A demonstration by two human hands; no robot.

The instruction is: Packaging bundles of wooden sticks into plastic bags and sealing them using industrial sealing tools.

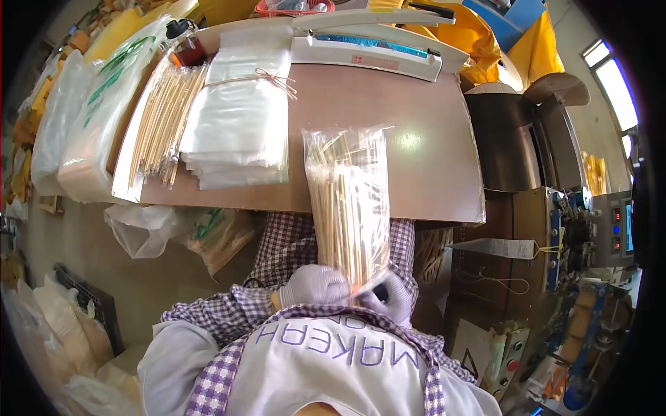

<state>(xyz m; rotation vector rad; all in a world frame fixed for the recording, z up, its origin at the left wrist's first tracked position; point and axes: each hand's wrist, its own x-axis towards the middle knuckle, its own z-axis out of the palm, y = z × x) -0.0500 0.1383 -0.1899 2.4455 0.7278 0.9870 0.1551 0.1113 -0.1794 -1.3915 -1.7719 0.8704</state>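
Note:
A clear plastic bag filled with thin wooden sticks (350, 222) lies over the table's near edge and reaches back to my body. Its top end is loose and crumpled, pointing away from me. Both my hands wear pale striped gloves. At the bag's lower left corner, my left hand (316, 285) is closed on it. My right hand (390, 297) grips the lower right corner, its fingers partly hidden. A stack of flat clear bags (239, 125) tied with string lies to the left on the table. Beside it are several packed bundles of sticks (166, 121).
A white bag sealer (364, 57) stands along the brown table's (437, 152) far edge. A dark bottle (186, 45) is at the back left. Large plastic sacks (97, 104) crowd the left. Machinery with a control box (616, 222) and a dark metal bin (503, 142) stand right.

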